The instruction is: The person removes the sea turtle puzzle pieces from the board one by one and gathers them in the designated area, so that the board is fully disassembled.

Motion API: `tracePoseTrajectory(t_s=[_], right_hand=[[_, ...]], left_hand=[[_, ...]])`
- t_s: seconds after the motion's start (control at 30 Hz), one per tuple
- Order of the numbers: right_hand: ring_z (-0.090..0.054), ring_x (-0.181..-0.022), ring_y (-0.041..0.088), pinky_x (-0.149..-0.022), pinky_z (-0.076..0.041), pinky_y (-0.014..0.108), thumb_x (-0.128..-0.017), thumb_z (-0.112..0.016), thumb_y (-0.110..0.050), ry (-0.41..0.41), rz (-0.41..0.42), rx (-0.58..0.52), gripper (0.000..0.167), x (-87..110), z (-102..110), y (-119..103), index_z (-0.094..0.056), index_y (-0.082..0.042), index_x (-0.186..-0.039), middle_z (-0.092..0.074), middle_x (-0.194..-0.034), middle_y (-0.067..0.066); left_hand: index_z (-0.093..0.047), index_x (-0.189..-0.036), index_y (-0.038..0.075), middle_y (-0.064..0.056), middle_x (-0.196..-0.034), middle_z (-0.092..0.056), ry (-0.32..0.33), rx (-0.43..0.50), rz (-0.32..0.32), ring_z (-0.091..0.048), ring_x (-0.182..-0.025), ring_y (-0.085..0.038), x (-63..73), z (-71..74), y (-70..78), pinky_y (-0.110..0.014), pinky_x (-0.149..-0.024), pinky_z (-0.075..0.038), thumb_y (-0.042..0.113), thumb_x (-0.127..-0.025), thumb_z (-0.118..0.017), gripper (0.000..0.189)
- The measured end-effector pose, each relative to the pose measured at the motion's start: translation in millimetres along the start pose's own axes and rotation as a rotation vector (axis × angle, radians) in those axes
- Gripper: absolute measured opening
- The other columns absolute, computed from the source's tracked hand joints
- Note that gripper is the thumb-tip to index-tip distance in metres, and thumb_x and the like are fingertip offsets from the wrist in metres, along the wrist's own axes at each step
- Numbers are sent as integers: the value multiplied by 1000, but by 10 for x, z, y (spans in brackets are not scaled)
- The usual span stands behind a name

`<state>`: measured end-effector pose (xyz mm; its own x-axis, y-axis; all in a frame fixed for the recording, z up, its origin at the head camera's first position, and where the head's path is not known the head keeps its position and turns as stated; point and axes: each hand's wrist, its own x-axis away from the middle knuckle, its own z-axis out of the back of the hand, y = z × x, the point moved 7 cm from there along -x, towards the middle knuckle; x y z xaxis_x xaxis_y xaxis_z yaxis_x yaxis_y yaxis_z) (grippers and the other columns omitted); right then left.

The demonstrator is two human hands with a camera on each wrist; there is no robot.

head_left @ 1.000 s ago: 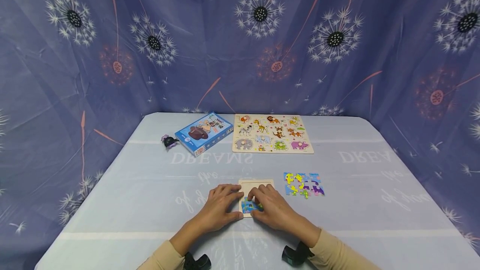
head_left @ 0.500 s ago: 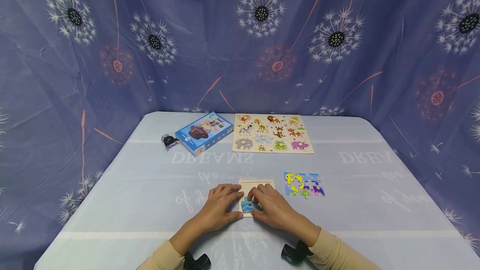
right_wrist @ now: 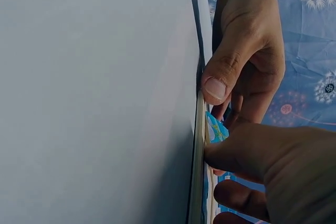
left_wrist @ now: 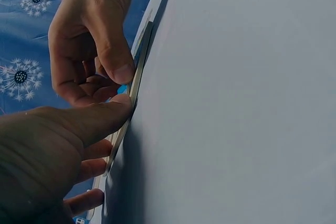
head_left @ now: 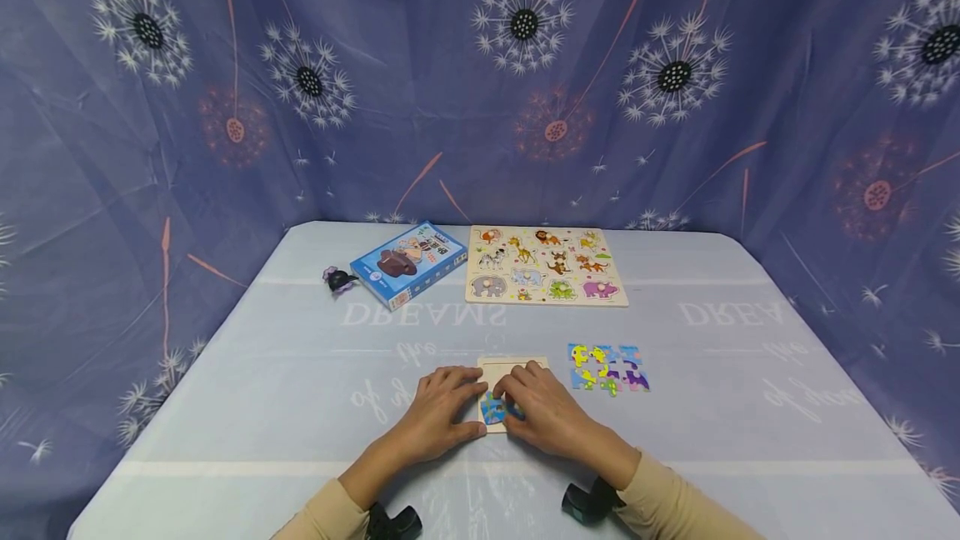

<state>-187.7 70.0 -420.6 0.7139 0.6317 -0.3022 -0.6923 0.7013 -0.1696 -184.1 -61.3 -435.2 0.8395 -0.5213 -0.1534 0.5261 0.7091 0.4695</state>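
Note:
A small wooden puzzle tray (head_left: pixel 513 363) lies on the table between my two hands, with blue puzzle pieces (head_left: pixel 492 408) in its near part. My left hand (head_left: pixel 438 413) holds the tray by its left side, fingers spread along that edge and thumb at the near corner. Over the tray's right half, my right hand (head_left: pixel 549 417) has thumb and curled fingers pinched together on a puzzle piece, mostly hidden beneath the hand. In the right wrist view a blue piece (right_wrist: pixel 216 128) tilts up above the tray's edge near both thumbs.
Right of the tray lies a cluster of loose jigsaw pieces (head_left: pixel 609 367). Farther back are a wooden animal peg puzzle (head_left: pixel 546 267), a blue box (head_left: pixel 408 263) and a small black-and-purple object (head_left: pixel 339 280). A patterned curtain (head_left: pixel 420 82) hangs behind the table.
The blue patch showing beside the right fingers has turned and narrowed slightly. The right thumb has shifted a little to the right; the left hand stays in place.

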Motion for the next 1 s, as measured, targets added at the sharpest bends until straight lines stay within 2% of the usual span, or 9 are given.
tracePoseTrajectory(t_s=[0.23, 0.47, 0.73, 1.0], right_hand=[[-38, -78, 5, -70, -36, 22, -75, -75, -25, 0, -51, -77, 26, 64, 21, 73, -62, -21, -97, -51, -82, -10], [-39, -79, 2, -70, -38, 21, -74, -75, -22, 44, -138, -176, 27, 251, 161, 272, -63, -23, -98, -54, -84, -11], [-43, -83, 1, -72, -42, 25, -70, -79, -20, 104, -216, -128, 29, 554, 334, 561, -65, -21, -96, -56, -85, -12], [-43, -83, 3, -73, -41, 28, -69, -79, -17, 60, -330, -74, 27, 776, 374, 791, -67, -22, -93, -54, -84, -15]], left_hand=[[-59, -127, 12, -5, -139, -48, -9, -13, 6, -40, -127, -28, -3, -20, -12, -54, -99, -30, 38, -81, -71, 54], [-59, -127, 12, -5, -139, -48, -3, -25, 6, -40, -127, -28, -5, -12, -10, -53, -99, -30, 38, -81, -71, 54], [-59, -126, 11, -6, -138, -49, 6, -20, 4, -41, -126, -28, 1, -8, 5, -54, -98, -31, 37, -80, -72, 54], [-59, -127, 10, -6, -139, -49, 1, -15, 11, -40, -127, -29, 2, -4, 7, -54, -99, -30, 36, -80, -72, 55]])
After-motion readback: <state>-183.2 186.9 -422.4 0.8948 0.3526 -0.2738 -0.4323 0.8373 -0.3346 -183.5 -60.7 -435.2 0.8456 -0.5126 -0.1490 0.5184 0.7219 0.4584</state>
